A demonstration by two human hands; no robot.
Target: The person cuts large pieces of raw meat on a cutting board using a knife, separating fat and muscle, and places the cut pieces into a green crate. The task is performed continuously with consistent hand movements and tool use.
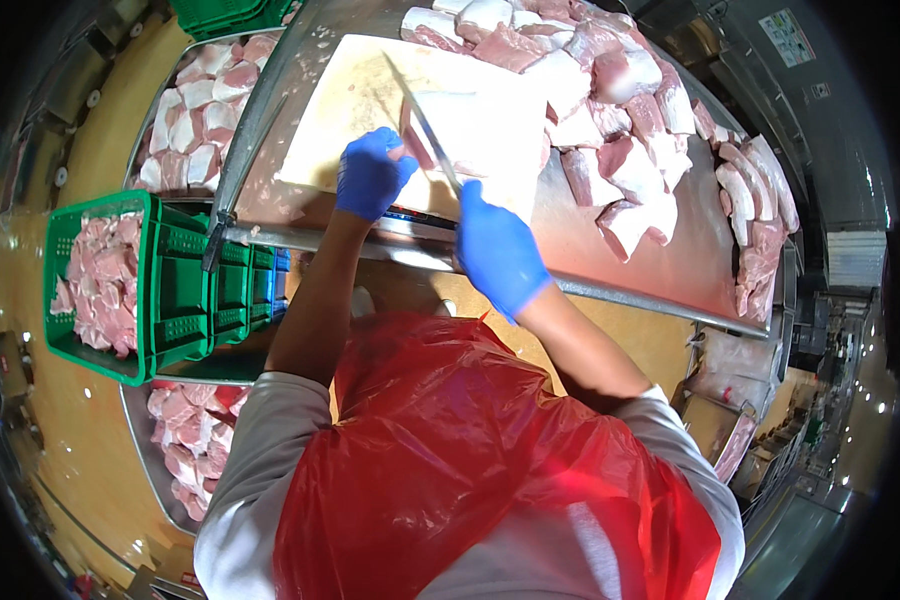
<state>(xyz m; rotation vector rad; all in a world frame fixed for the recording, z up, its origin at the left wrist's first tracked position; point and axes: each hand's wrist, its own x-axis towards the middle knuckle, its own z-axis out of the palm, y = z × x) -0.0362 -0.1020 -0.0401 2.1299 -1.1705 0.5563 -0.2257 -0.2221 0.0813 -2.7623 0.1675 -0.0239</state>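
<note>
My right hand [498, 248], in a blue glove, is wrapped around the handle of a long knife [425, 122]. The narrow blade slants up and left, across a slab of meat [455, 125] on the white cutting board [345, 85]. Glare washes out the slab's pale top; its pink side faces left. Just left of that slab, my blue-gloved left hand [373, 175] is closed over the board's near part. A bit of pink shows at its fingertips, but what it grips is mostly hidden.
Many meat chunks [620, 110] are heaped on the steel table [610, 275] right of the board. A sharpening steel [255, 130] lies along the table's left edge. Beyond that edge are a green crate [150, 290] of meat and metal trays with meat [195, 120]. More meat strips [755, 200] lie far right.
</note>
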